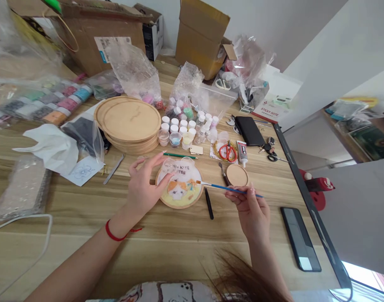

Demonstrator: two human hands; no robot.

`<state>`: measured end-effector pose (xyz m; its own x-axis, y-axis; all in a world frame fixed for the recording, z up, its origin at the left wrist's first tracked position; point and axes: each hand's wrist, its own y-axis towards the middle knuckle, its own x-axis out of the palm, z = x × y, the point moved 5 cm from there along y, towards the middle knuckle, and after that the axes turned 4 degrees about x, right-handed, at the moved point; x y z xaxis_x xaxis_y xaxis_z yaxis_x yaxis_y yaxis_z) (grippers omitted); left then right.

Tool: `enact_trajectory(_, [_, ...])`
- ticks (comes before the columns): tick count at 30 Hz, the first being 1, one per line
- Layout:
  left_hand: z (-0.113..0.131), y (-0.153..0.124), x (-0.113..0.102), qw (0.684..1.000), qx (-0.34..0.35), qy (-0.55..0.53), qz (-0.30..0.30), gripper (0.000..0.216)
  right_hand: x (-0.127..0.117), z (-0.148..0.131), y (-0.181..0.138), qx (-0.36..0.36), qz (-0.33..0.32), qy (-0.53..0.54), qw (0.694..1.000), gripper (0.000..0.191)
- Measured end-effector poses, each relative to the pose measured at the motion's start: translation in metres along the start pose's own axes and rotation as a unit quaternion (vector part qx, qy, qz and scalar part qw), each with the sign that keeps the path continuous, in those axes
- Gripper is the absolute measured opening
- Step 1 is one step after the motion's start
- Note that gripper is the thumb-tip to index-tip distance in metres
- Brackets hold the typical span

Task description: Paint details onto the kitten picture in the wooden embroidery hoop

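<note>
A round wooden-framed picture of a cartoon cat lies on the table in front of me, with lettering along its top. My left hand is over its upper left side, fingers around a small clear plastic cup. Another clear round piece sits just beyond those fingers. My right hand pinches a thin blue paintbrush, whose bristles point left, close to the picture's right rim. Black tweezers lie just below the brush. A small wooden disc lies beyond the brush.
Behind the picture stand a stack of wooden discs and several small white-capped jars. Red scissors, a glue tube and a black phone lie to the right. Cardboard boxes and plastic bags crowd the table's far side.
</note>
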<state>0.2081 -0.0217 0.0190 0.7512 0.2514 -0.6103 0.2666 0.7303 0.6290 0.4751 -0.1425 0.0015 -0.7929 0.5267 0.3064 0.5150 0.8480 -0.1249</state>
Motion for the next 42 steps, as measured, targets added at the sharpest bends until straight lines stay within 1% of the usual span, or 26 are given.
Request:
enact_trajectory(3, [-0.001,0.002,-0.002,1.0,0.002,0.003,0.005,0.055,-0.011,0.014,-0.004,0.015,0.014,-0.008,1.0,0.027])
enact_trajectory(6, [0.0,0.002,-0.001,1.0,0.011,0.005,0.01,0.053,-0.016,0.025,-0.005,0.032,0.027,-0.019,0.999,0.029])
enact_trajectory(10, [-0.001,0.001,0.0,1.0,0.003,0.005,0.003,0.053,-0.016,0.032,-0.005,0.041,0.039,-0.034,0.998,0.029])
enact_trajectory(15, [-0.001,0.002,-0.001,1.0,0.007,0.007,0.001,0.054,-0.015,0.037,-0.003,0.046,0.032,-0.034,0.998,0.03])
enact_trajectory(22, [-0.004,0.0,0.0,1.0,-0.017,0.019,-0.007,0.05,-0.017,0.04,-0.002,0.047,0.033,-0.03,0.998,0.03])
enact_trajectory(28, [-0.001,0.002,-0.001,1.0,0.004,0.008,0.007,0.053,-0.017,0.039,-0.002,0.045,0.038,-0.032,0.998,0.03])
enact_trajectory(35, [-0.004,0.0,0.0,1.0,-0.009,0.023,-0.002,0.05,-0.019,0.036,-0.003,0.034,0.048,-0.044,0.997,0.031])
enact_trajectory(42, [-0.004,0.0,0.0,1.0,-0.007,0.005,0.0,0.054,-0.025,0.035,-0.003,0.029,0.046,-0.049,0.997,0.031])
